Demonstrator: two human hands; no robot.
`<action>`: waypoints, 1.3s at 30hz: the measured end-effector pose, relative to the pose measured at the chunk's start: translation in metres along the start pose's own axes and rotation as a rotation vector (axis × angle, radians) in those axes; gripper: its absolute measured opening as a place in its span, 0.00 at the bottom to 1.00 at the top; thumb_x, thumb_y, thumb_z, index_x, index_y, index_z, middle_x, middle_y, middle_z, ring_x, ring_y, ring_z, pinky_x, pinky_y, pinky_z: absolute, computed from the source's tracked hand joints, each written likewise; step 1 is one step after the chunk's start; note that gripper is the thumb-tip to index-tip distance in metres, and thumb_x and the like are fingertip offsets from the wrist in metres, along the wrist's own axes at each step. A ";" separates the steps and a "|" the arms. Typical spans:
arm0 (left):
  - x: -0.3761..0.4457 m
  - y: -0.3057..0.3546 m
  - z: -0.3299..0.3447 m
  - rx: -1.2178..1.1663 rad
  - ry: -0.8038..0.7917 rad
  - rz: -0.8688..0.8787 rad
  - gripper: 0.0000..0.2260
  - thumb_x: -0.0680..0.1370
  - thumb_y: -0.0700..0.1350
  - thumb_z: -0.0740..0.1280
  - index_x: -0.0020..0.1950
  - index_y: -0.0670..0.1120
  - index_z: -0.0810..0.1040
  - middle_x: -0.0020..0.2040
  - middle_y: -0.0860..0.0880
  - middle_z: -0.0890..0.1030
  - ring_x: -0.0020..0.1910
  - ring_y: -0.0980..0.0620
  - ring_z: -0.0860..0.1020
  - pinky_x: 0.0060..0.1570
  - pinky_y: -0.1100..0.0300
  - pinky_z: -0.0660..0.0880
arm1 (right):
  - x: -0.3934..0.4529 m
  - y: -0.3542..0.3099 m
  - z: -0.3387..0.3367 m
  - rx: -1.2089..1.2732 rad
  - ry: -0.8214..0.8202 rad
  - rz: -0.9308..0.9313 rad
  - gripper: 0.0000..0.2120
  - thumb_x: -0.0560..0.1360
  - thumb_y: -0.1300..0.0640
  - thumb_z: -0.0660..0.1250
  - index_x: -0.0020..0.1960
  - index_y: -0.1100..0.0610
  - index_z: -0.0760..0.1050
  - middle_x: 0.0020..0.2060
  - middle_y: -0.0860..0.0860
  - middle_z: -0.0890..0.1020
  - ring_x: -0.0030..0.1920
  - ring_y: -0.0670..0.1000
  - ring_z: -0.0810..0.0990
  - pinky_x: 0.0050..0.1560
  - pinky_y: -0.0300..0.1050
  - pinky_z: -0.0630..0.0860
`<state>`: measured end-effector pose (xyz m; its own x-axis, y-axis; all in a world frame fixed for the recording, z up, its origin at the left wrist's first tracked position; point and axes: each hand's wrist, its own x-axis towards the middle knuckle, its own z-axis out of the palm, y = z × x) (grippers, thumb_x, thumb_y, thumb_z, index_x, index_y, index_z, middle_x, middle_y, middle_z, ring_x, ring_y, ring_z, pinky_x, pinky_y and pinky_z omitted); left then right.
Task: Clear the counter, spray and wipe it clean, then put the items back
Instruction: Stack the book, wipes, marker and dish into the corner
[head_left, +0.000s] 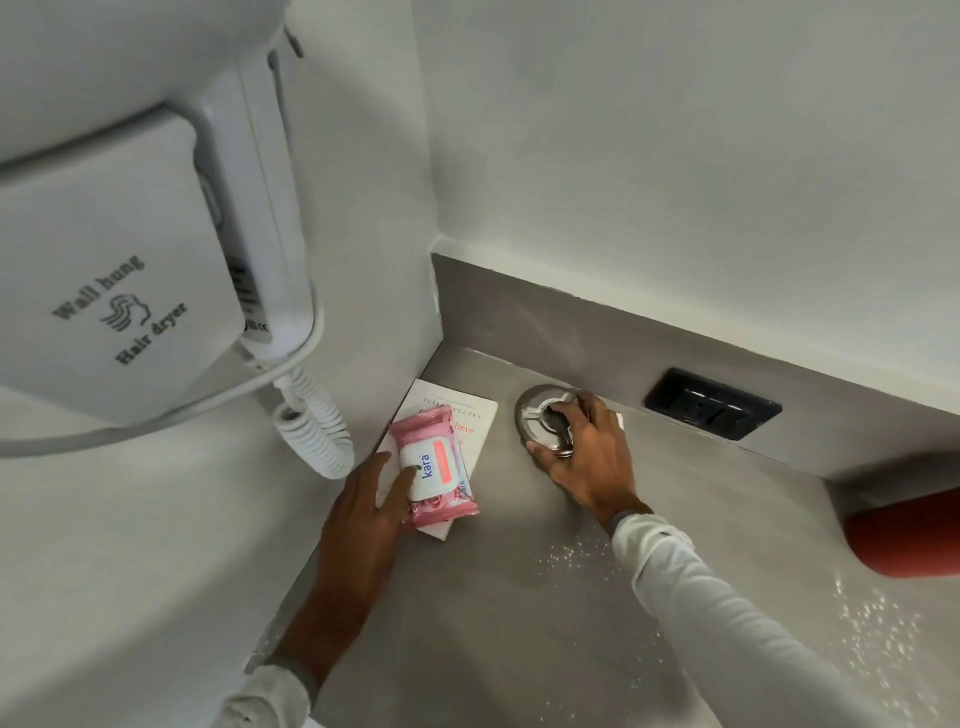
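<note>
One wipes pack (435, 466) lies lengthwise along book (470, 415).

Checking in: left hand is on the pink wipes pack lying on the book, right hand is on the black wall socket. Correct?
Not quite. The head view shows the right hand on the round metal dish, not the black socket. The left hand is on the pink wipes pack atop the book.
</note>
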<state>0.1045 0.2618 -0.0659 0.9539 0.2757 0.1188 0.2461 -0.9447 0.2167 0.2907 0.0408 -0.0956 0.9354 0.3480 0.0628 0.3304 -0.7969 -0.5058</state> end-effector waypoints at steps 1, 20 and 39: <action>-0.004 0.001 0.001 0.011 -0.041 -0.041 0.27 0.67 0.34 0.79 0.65 0.41 0.80 0.65 0.35 0.78 0.61 0.35 0.80 0.49 0.44 0.82 | 0.000 0.000 0.002 -0.014 -0.031 0.003 0.28 0.69 0.41 0.76 0.65 0.52 0.77 0.70 0.57 0.74 0.71 0.59 0.72 0.72 0.54 0.69; 0.055 0.019 0.035 -0.503 -0.244 -0.171 0.40 0.78 0.48 0.69 0.81 0.46 0.46 0.77 0.44 0.67 0.72 0.42 0.71 0.65 0.52 0.72 | 0.027 -0.024 0.003 0.333 -0.018 0.047 0.36 0.61 0.52 0.85 0.65 0.53 0.74 0.61 0.51 0.80 0.62 0.54 0.78 0.64 0.46 0.75; 0.039 0.026 0.032 -0.113 -0.052 -0.198 0.44 0.72 0.61 0.72 0.78 0.39 0.60 0.71 0.35 0.73 0.68 0.38 0.76 0.63 0.48 0.76 | 0.034 -0.064 0.028 0.717 -0.074 0.356 0.20 0.74 0.72 0.68 0.60 0.55 0.72 0.48 0.55 0.82 0.45 0.53 0.82 0.44 0.43 0.81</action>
<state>0.1532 0.2426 -0.0869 0.8970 0.4418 0.0139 0.4116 -0.8462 0.3385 0.2980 0.1176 -0.0852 0.9504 0.1847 -0.2503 -0.1706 -0.3634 -0.9159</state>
